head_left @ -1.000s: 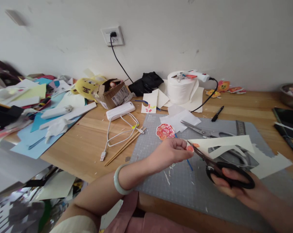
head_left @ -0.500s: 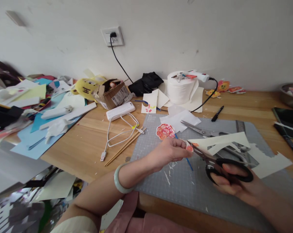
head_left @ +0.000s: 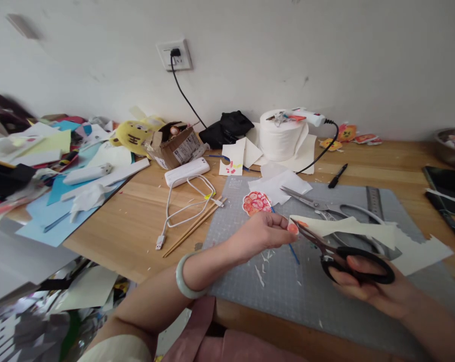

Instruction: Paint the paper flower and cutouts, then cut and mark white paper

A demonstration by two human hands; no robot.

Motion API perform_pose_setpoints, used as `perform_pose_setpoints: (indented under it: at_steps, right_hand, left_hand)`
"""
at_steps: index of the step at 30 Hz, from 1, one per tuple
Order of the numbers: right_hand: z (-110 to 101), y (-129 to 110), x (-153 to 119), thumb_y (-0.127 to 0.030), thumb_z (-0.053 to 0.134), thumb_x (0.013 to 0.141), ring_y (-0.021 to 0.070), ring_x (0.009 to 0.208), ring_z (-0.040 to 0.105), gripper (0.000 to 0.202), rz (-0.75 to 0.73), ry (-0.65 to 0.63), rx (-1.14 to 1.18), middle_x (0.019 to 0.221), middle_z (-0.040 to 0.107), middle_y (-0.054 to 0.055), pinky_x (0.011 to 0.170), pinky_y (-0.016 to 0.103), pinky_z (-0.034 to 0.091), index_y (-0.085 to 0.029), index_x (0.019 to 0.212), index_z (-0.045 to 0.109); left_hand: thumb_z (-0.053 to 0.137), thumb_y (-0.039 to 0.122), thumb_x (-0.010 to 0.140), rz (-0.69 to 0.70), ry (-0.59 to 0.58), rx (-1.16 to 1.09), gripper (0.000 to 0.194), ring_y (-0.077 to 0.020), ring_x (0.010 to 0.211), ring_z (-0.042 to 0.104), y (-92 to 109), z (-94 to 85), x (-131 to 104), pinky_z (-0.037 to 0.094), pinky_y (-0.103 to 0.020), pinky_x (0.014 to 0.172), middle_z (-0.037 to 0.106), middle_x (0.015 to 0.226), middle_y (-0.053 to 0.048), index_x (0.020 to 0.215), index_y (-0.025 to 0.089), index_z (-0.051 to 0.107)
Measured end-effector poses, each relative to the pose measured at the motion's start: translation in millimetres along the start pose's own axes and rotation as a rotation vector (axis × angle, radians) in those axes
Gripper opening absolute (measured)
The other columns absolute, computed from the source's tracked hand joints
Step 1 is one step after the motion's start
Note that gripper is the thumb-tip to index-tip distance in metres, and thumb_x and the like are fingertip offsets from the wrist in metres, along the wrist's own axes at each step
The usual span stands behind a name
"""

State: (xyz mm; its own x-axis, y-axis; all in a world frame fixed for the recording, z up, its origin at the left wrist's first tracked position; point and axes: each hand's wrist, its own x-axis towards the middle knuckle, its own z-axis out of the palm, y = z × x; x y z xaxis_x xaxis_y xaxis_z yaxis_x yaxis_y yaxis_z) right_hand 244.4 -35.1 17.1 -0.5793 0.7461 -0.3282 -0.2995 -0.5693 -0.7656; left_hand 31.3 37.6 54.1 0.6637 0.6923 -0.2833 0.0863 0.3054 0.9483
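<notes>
Between thumb and fingers, my left hand [head_left: 263,232] pinches a small piece of paper [head_left: 293,229] with orange-red colouring. My right hand [head_left: 371,291] is wrapped through the black handles of a pair of scissors [head_left: 327,247], whose blade tips meet the paper's edge by my left fingertips. A pale strip of the paper [head_left: 367,231] hangs out to the right above the blades. Just beyond my left hand, a red-orange flower cutout [head_left: 256,203] lies flat beside a thin blue stick [head_left: 293,253]. Grey-handled scissors [head_left: 321,205] lie partly hidden under the strip.
A grey cutting mat [head_left: 250,281] with paper scraps covers the right of the table. Behind it stand a white tissue roll [head_left: 278,138] and a cardboard box [head_left: 174,148]. Wooden chopsticks [head_left: 193,226], a white cable [head_left: 167,211] and a black marker [head_left: 338,176] lie around.
The pale paper strip has dropped and turned flatter on the right, showing more of the grey-handled scissors. Both hands stay almost in place, with the black scissors still at the paper.
</notes>
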Motion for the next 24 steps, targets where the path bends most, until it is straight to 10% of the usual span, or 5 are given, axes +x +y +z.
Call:
perform_pose_setpoints:
  at_steps: [24]
  right_hand:
    - [-2.0,-4.2,-6.6,-0.057,0.066,0.072,0.0003,0.041,0.021,0.047,-0.014,0.133,-0.254,0.054,0.037,-0.006,0.038,0.021,0.011,-0.017,0.063,0.044]
  left_hand:
    - [0.062,0.027,0.070,0.091,0.070,0.113,0.018,-0.0040,0.043,0.026,-4.5,0.9,-0.1,0.017,-0.020,0.043,0.038,0.048,0.010,0.065,0.018,0.047]
